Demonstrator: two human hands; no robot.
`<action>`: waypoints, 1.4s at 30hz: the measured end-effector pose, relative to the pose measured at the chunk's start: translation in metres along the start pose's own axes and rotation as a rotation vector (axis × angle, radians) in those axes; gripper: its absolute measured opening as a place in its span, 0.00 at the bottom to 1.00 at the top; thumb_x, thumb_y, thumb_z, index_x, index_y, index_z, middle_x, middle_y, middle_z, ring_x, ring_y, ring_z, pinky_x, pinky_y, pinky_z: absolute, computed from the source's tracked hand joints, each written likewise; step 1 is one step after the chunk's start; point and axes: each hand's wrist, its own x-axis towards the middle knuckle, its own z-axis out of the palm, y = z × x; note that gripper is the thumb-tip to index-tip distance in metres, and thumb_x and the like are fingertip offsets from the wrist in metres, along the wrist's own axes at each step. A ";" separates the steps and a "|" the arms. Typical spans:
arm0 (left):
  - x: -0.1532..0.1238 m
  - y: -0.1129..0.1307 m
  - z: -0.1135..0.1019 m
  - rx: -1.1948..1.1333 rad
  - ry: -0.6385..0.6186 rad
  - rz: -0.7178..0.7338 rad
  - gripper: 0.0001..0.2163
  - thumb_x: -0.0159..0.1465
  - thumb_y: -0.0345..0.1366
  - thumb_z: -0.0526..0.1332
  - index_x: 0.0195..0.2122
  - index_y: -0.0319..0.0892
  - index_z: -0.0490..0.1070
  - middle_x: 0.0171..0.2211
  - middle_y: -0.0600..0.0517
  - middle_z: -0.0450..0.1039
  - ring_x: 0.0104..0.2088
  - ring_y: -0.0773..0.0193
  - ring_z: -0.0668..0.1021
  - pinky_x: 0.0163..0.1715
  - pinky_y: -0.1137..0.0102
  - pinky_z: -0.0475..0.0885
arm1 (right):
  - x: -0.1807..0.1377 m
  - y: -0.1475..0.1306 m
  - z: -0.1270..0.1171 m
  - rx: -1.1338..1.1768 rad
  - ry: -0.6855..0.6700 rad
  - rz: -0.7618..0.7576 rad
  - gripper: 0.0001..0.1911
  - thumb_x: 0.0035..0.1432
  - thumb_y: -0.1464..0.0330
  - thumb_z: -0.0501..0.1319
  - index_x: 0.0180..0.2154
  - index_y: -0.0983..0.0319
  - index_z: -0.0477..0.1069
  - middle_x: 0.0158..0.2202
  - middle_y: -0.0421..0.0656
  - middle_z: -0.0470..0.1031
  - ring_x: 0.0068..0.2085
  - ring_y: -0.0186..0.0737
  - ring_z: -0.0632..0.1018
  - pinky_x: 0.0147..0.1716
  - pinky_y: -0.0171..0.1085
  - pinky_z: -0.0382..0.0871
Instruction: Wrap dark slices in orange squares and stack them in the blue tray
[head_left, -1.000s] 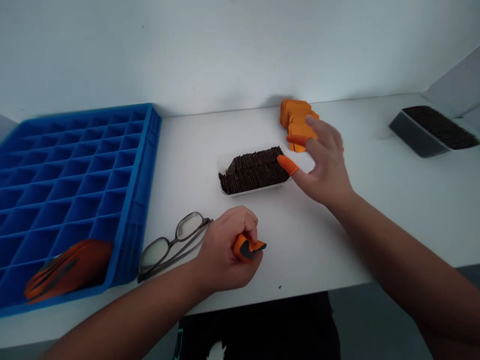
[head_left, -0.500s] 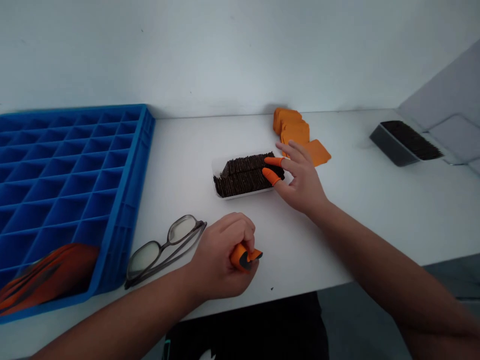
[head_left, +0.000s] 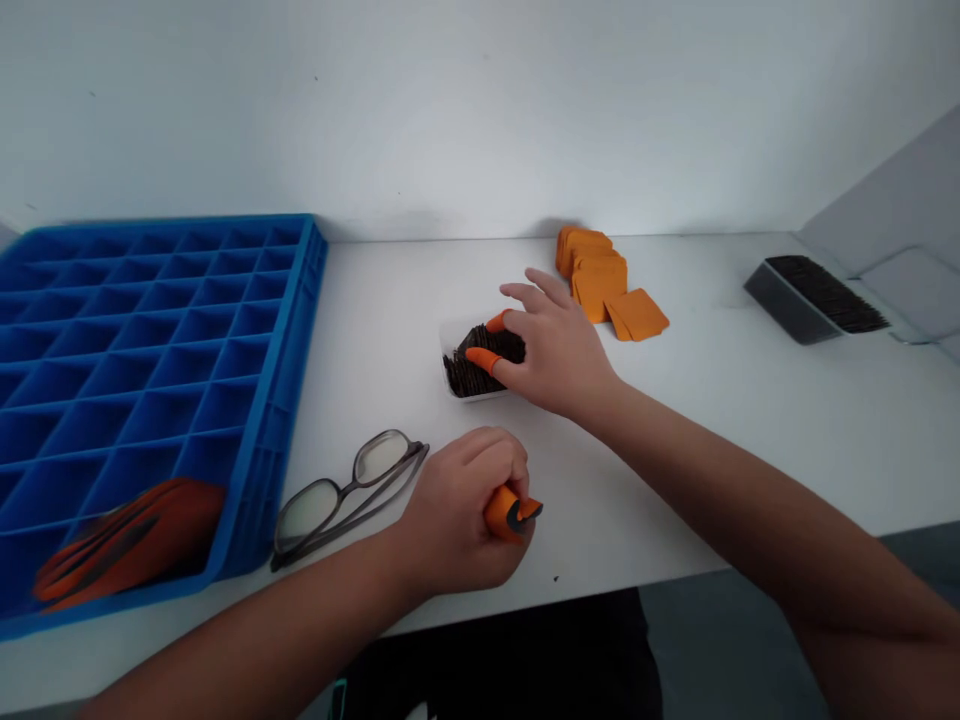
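At the middle of the white table [head_left: 690, 440], here's the right hand [head_left: 559, 350] over the clear tray [head_left: 480, 398], thumb and forefinger apart in orange finger covers [head_left: 482, 359], right at the dark thin pieces [head_left: 469, 378] packed inside; whether they touch, I can't tell. Nearer the body, the left hand [head_left: 466, 512] is clamped round a curled orange-and-dark piece [head_left: 510, 514], one end poking out past the fingers. Eyeglasses [head_left: 347, 491] lie just left of that fist, beside the blue divided crate [head_left: 264, 470]. Beyond the right hand, plain-faced orange pieces [head_left: 600, 285] lie fanned near the wall. Down at the lap, teal and white marks on dark clothing [head_left: 517, 660], cut off, too partial to read!
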 end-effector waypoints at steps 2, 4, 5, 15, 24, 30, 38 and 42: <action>0.000 0.000 0.000 0.003 0.002 0.007 0.11 0.51 0.24 0.58 0.33 0.44 0.60 0.30 0.56 0.66 0.32 0.68 0.70 0.32 0.71 0.65 | 0.008 -0.004 0.001 -0.028 -0.056 0.041 0.19 0.63 0.55 0.68 0.45 0.64 0.81 0.63 0.51 0.75 0.73 0.62 0.62 0.69 0.60 0.63; 0.000 0.000 0.000 0.004 0.005 0.007 0.11 0.52 0.24 0.58 0.33 0.44 0.59 0.30 0.56 0.65 0.31 0.68 0.70 0.31 0.71 0.64 | 0.013 -0.005 0.001 -0.029 -0.070 0.048 0.18 0.63 0.55 0.67 0.44 0.64 0.80 0.61 0.51 0.76 0.72 0.61 0.64 0.67 0.59 0.65; 0.000 0.000 0.000 0.005 0.003 0.006 0.12 0.52 0.24 0.58 0.33 0.44 0.59 0.30 0.56 0.65 0.31 0.68 0.70 0.31 0.71 0.64 | 0.015 -0.005 0.001 -0.030 -0.074 0.052 0.17 0.63 0.56 0.67 0.43 0.63 0.80 0.61 0.50 0.76 0.71 0.61 0.65 0.66 0.58 0.66; -0.001 -0.004 0.000 0.010 -0.018 -0.035 0.12 0.52 0.24 0.58 0.33 0.45 0.59 0.30 0.57 0.66 0.32 0.67 0.70 0.31 0.71 0.63 | 0.026 -0.011 0.004 -0.074 -0.059 0.080 0.10 0.62 0.64 0.67 0.42 0.64 0.80 0.61 0.55 0.75 0.71 0.64 0.63 0.63 0.59 0.65; 0.000 -0.003 0.000 0.017 -0.047 -0.037 0.11 0.52 0.24 0.58 0.34 0.45 0.60 0.30 0.56 0.66 0.32 0.67 0.71 0.30 0.71 0.63 | 0.026 -0.013 0.006 -0.016 -0.062 0.041 0.09 0.64 0.64 0.65 0.39 0.64 0.79 0.59 0.52 0.77 0.68 0.58 0.67 0.62 0.54 0.67; -0.001 -0.002 0.000 0.050 -0.055 -0.040 0.10 0.54 0.24 0.59 0.33 0.45 0.60 0.30 0.56 0.67 0.32 0.66 0.72 0.31 0.71 0.64 | 0.027 -0.014 0.011 0.034 -0.060 0.082 0.15 0.65 0.57 0.66 0.40 0.63 0.78 0.57 0.52 0.77 0.62 0.54 0.71 0.58 0.52 0.70; 0.000 -0.004 0.001 0.054 -0.061 -0.033 0.10 0.53 0.24 0.58 0.33 0.45 0.60 0.29 0.56 0.67 0.32 0.66 0.71 0.31 0.71 0.65 | 0.033 -0.005 0.015 0.099 -0.036 0.166 0.07 0.62 0.65 0.66 0.33 0.61 0.76 0.52 0.51 0.79 0.59 0.54 0.73 0.57 0.52 0.70; 0.000 -0.004 0.001 0.048 -0.071 -0.050 0.10 0.53 0.25 0.58 0.33 0.44 0.61 0.30 0.56 0.68 0.32 0.66 0.72 0.31 0.70 0.64 | 0.032 -0.007 0.016 0.150 -0.024 0.158 0.05 0.62 0.66 0.65 0.35 0.60 0.77 0.52 0.48 0.79 0.58 0.50 0.74 0.56 0.50 0.71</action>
